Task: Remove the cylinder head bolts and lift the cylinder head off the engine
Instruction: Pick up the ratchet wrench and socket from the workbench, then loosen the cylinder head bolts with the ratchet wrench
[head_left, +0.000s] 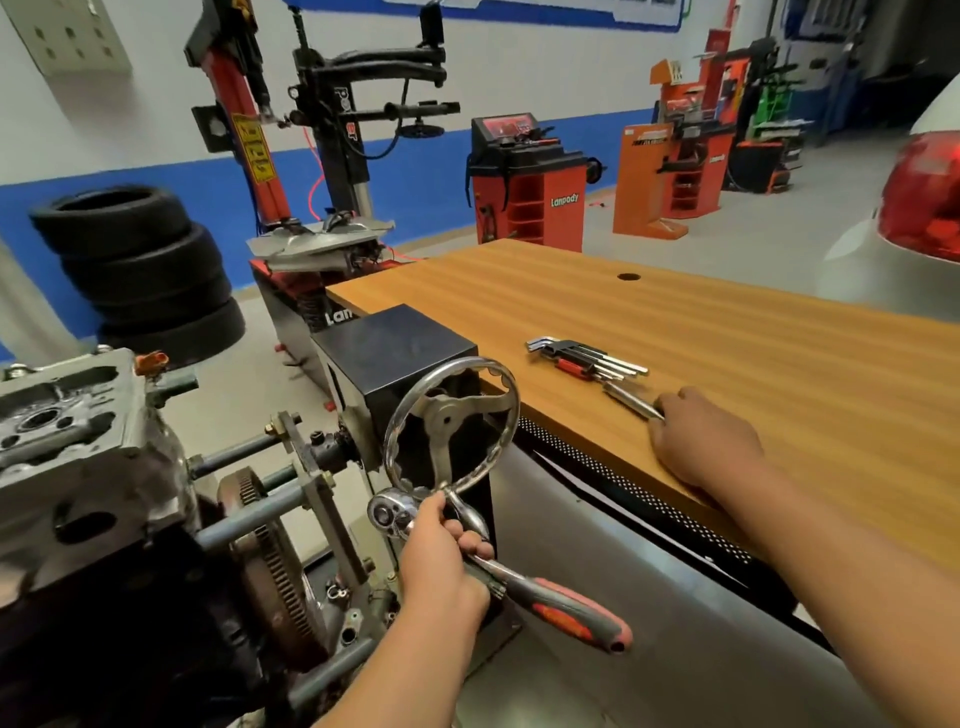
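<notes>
Grips ratchet (561, 608) in left hand (441, 561), just below handwheel (452, 421). Curls right hand (701, 441) over near end of steel bar (628, 401) on worktop (779, 338), beside hex keys (582, 358). Finds cylinder head (67, 415) atop engine, far left, apart from both hands.

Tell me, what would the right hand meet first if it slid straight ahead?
The right hand would meet the bar at its fingertips, apparently touching already; then the hex keys.
</notes>
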